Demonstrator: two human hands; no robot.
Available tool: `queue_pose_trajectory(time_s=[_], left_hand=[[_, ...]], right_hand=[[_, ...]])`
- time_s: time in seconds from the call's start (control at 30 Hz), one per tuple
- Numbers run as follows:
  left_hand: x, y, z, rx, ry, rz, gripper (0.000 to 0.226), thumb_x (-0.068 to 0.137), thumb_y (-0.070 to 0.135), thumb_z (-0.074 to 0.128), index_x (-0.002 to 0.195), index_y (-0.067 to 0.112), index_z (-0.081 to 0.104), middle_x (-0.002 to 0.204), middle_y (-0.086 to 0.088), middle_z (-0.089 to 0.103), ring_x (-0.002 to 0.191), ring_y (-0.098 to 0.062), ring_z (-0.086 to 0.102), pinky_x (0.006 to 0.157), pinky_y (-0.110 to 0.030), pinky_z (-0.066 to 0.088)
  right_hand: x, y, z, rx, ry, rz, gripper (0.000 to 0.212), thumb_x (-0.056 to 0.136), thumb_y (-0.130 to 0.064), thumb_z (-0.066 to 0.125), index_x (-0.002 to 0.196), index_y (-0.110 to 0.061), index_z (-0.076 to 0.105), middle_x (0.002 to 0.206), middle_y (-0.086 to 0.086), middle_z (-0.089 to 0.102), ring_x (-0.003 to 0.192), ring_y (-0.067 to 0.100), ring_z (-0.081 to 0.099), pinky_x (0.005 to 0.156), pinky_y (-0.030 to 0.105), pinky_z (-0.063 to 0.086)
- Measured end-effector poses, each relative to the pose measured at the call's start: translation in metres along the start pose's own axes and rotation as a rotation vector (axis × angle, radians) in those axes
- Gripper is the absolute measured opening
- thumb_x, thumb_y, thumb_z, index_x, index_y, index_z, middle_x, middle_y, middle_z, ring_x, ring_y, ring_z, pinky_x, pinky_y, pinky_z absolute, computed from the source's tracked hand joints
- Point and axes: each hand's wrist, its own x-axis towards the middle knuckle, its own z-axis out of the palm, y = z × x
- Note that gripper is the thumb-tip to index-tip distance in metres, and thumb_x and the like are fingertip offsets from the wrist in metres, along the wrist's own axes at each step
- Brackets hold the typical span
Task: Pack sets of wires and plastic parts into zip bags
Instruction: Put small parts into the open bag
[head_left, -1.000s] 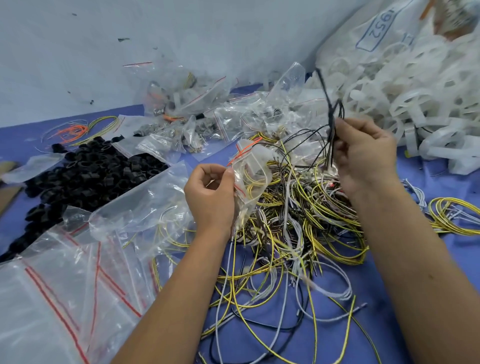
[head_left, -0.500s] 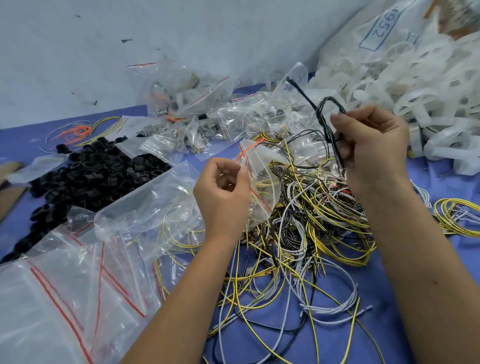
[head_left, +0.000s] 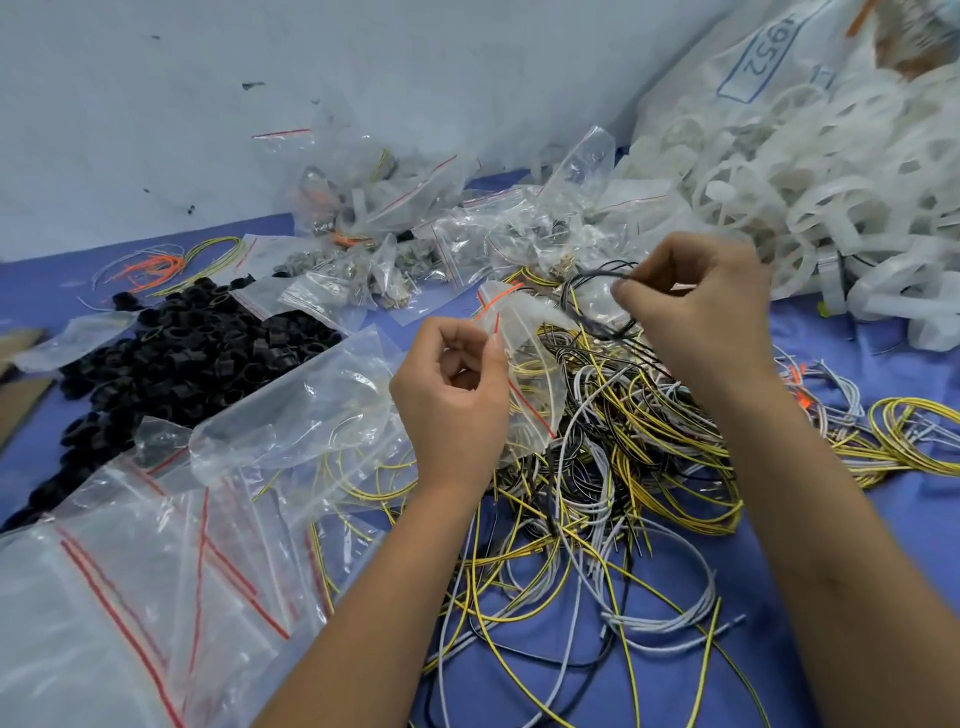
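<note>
My left hand (head_left: 453, 400) pinches the rim of a small clear zip bag (head_left: 530, 353) with a red seal line; yellow wire shows inside it. My right hand (head_left: 698, 317) pinches a looped black wire (head_left: 587, 291) just above and to the right of the bag's mouth. Below both hands lies a tangled heap of yellow, white and black wires (head_left: 613, 467) on the blue table. A pile of black plastic rings (head_left: 171, 353) sits at the left.
Empty zip bags (head_left: 156, 571) are stacked at the lower left. Filled bags (head_left: 395, 223) crowd the back by the white wall. A large sack of white plastic parts (head_left: 810, 171) fills the right. Orange wires (head_left: 150, 267) lie far left, a yellow coil (head_left: 914, 436) far right.
My right hand has come down and left with the black wire, curling it into a loop near the bag's mouth. My left hand with the bag has shifted slightly right.
</note>
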Motion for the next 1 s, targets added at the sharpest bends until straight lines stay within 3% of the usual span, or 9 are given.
queue_pose_trajectory(time_s=[0.17, 0.3, 0.47, 0.67, 0.83, 0.9, 1.0], left_hand=[[0.000, 0.001, -0.001, 0.065, 0.047, 0.127, 0.020, 0.091, 0.010, 0.072, 0.083, 0.022, 0.059, 0.071, 0.004, 0.063, 0.059, -0.018, 0.062, 0.054, -0.027, 0.047], [-0.002, 0.000, 0.002, 0.130, 0.032, 0.233, 0.013, 0.091, 0.010, 0.070, 0.085, 0.016, 0.060, 0.076, 0.001, 0.062, 0.068, -0.023, 0.063, 0.058, -0.040, 0.052], [-0.005, 0.004, 0.006, 0.205, -0.049, 0.431, 0.013, 0.092, 0.007, 0.069, 0.086, 0.013, 0.059, 0.080, 0.003, 0.058, 0.069, -0.012, 0.058, 0.059, -0.034, 0.051], [-0.008, 0.008, 0.006, 0.234, -0.104, 0.537, 0.013, 0.090, 0.000, 0.068, 0.086, 0.009, 0.059, 0.082, 0.000, 0.058, 0.071, -0.019, 0.057, 0.061, -0.038, 0.048], [-0.008, 0.014, 0.006, 0.234, -0.090, 0.534, 0.012, 0.089, 0.000, 0.070, 0.084, 0.006, 0.061, 0.080, 0.000, 0.059, 0.070, -0.018, 0.055, 0.062, -0.034, 0.047], [-0.009, 0.018, 0.007, 0.234, -0.106, 0.564, 0.012, 0.089, -0.002, 0.070, 0.084, 0.004, 0.062, 0.081, -0.002, 0.059, 0.071, -0.019, 0.056, 0.064, -0.032, 0.047], [-0.012, 0.028, 0.011, 0.201, -0.149, 0.630, 0.010, 0.089, -0.007, 0.068, 0.083, 0.000, 0.063, 0.082, -0.006, 0.061, 0.076, -0.018, 0.054, 0.072, -0.019, 0.043]], right_hand=[[-0.008, -0.007, 0.006, -0.209, -0.117, -0.171, 0.015, 0.076, -0.006, 0.074, 0.068, -0.016, 0.067, 0.058, -0.001, 0.062, 0.053, 0.016, 0.056, 0.054, 0.032, 0.048], [-0.010, -0.010, 0.006, -0.192, -0.218, -0.178, 0.018, 0.075, -0.002, 0.075, 0.066, -0.016, 0.067, 0.057, 0.000, 0.062, 0.052, 0.012, 0.053, 0.054, 0.031, 0.048], [-0.016, -0.016, 0.017, -0.261, -0.297, -0.216, 0.015, 0.071, -0.002, 0.071, 0.065, -0.015, 0.067, 0.058, -0.003, 0.061, 0.058, 0.013, 0.057, 0.061, 0.031, 0.049], [-0.027, -0.021, 0.031, -0.095, -0.421, -0.027, 0.014, 0.074, -0.002, 0.067, 0.065, -0.014, 0.066, 0.054, 0.003, 0.064, 0.048, 0.009, 0.055, 0.049, 0.021, 0.043], [-0.026, -0.019, 0.027, 0.249, -0.706, 0.189, 0.013, 0.085, 0.013, 0.057, 0.086, 0.009, 0.069, 0.076, 0.029, 0.071, 0.053, 0.026, 0.063, 0.048, 0.029, 0.052], [-0.027, -0.018, 0.028, 0.265, -0.711, 0.186, 0.015, 0.082, 0.016, 0.054, 0.086, 0.013, 0.068, 0.072, 0.026, 0.069, 0.054, 0.024, 0.060, 0.050, 0.028, 0.049], [-0.028, -0.017, 0.027, 0.219, -0.694, 0.128, 0.025, 0.082, 0.014, 0.053, 0.066, -0.002, 0.065, 0.060, 0.004, 0.061, 0.059, 0.013, 0.051, 0.054, 0.028, 0.042]])
